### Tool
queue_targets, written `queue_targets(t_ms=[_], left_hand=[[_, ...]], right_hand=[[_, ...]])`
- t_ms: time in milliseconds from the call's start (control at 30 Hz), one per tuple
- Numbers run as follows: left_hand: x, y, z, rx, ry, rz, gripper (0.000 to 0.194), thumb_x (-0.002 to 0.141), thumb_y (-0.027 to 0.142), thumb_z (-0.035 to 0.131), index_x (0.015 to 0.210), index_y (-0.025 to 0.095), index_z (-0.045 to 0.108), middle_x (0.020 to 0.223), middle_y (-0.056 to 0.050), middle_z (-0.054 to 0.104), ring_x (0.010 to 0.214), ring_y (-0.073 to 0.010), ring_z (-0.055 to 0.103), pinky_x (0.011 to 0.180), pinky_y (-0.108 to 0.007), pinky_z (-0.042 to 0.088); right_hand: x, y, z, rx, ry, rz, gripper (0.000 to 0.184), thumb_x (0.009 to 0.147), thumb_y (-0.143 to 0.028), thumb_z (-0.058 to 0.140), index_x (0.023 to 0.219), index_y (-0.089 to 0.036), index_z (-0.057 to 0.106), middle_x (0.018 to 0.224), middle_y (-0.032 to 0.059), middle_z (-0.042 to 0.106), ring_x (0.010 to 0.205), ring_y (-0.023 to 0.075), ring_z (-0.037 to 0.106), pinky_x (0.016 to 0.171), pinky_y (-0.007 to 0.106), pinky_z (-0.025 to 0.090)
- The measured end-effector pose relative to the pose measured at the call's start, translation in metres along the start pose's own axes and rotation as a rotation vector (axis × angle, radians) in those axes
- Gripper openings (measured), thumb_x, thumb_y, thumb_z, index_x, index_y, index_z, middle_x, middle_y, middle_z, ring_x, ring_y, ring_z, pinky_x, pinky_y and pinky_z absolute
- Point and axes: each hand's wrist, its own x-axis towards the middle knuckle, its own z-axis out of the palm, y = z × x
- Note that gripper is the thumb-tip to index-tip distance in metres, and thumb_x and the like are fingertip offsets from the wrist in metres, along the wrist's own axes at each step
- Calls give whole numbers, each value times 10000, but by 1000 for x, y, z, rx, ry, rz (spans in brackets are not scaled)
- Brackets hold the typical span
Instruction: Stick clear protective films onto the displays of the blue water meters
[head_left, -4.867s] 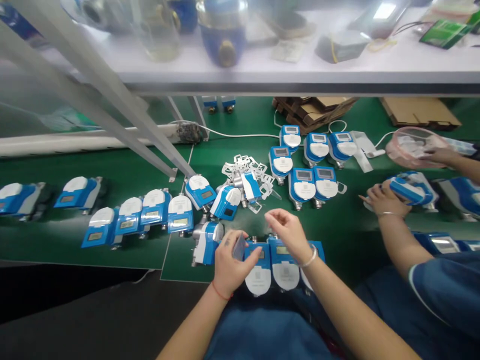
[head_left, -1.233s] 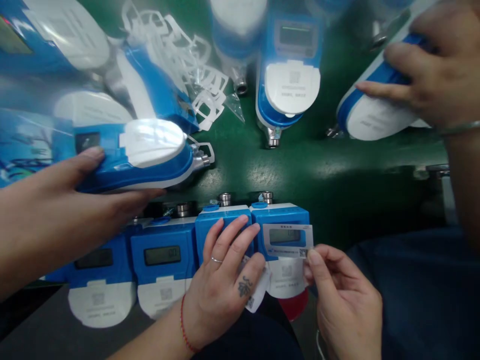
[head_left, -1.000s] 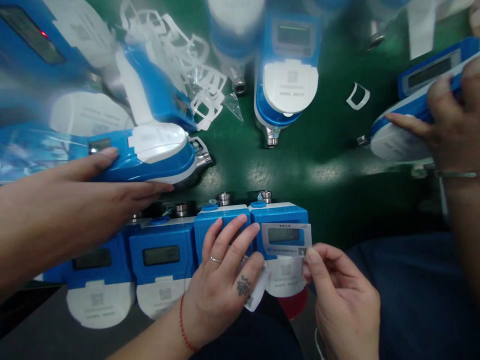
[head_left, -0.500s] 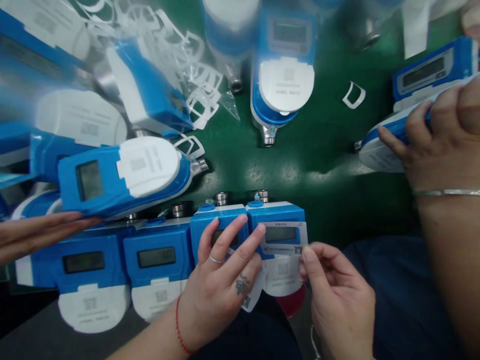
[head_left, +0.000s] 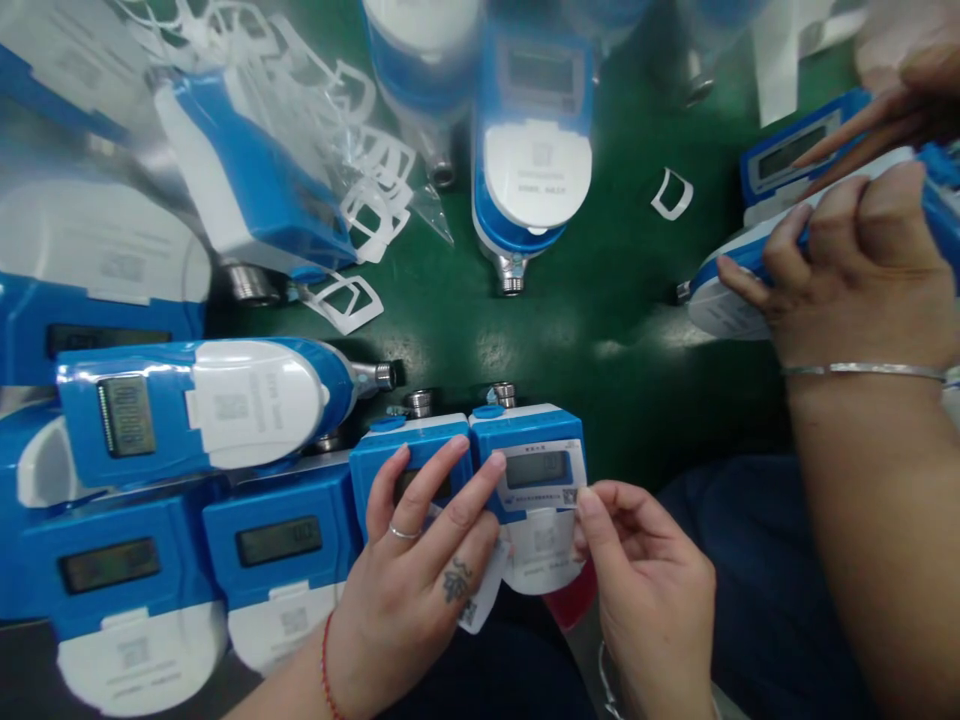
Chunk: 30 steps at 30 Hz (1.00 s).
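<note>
A row of blue and white meters lies along the near edge of the green mat. My left hand (head_left: 420,570) rests with fingers stretched on the meter second from the right (head_left: 409,455), and its thumb clamps a white label sheet (head_left: 478,598). My right hand (head_left: 645,590) pinches the lower right corner of a clear-windowed label (head_left: 536,470). The label lies over the display of the rightmost meter (head_left: 525,425) in the row.
Another person's hand (head_left: 855,270) at the right grips a meter (head_left: 731,295) lying on its side; a second hand (head_left: 900,90) is above it. One meter (head_left: 202,410) lies sideways at the left. Peeled white label frames (head_left: 352,180) and more meters (head_left: 525,160) cover the mat (head_left: 615,330).
The label has come down from just above the rightmost meter onto its display. The other person's hand at the left has let go of the sideways meter and gone out of view.
</note>
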Motion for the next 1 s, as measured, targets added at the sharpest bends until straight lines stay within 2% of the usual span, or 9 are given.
queue_targets(t_ms=[500, 633, 733, 833, 900, 1000], left_hand=[[2, 0, -1, -27, 9, 1, 14, 846, 137, 643, 858, 139, 637, 1210, -107, 681, 1285, -289, 471, 1132, -501, 224], [2, -1, -1, -32, 10, 5, 25, 845, 131, 642, 870, 133, 639, 1223, -109, 673, 1280, -300, 476, 1125, -513, 229], [2, -1, 0, -33, 9, 13, 28, 841, 128, 646, 867, 134, 639, 1228, -106, 670, 1275, -311, 482, 1116, -530, 238], [2, -2, 1, -29, 13, 18, 22, 836, 127, 650, 852, 136, 638, 1224, -103, 674, 1276, -306, 484, 1119, -530, 237], [2, -2, 1, -20, 18, 26, 24, 829, 120, 655, 843, 132, 639, 1212, -108, 679, 1284, -304, 477, 1122, -530, 238], [0, -3, 0, -10, 15, 73, 36, 843, 111, 631, 869, 127, 648, 1191, -115, 690, 1312, -296, 452, 1132, -548, 219]], right_hand=[[2, 0, 2, -14, 2, -36, 231, 774, -383, 710, 734, -167, 638, 532, -22, 568, 461, 100, 526, 421, 178, 447], [1, 2, 1, -84, 8, -109, 184, 802, -351, 680, 752, -177, 646, 539, -14, 590, 458, 118, 553, 414, 204, 464], [2, 7, 1, -156, 13, -203, 123, 818, -317, 649, 794, -203, 689, 603, 7, 649, 525, 154, 623, 460, 249, 499], [4, 11, 1, -185, 40, -254, 220, 847, -349, 583, 719, -216, 704, 646, 5, 669, 601, 167, 661, 514, 267, 503], [6, 12, 1, -207, 79, -275, 256, 837, -368, 592, 661, -202, 678, 627, -3, 655, 574, 149, 640, 507, 254, 484], [10, 11, -2, -234, 127, -276, 253, 738, -355, 731, 609, -190, 590, 546, -33, 574, 471, 104, 529, 443, 220, 429]])
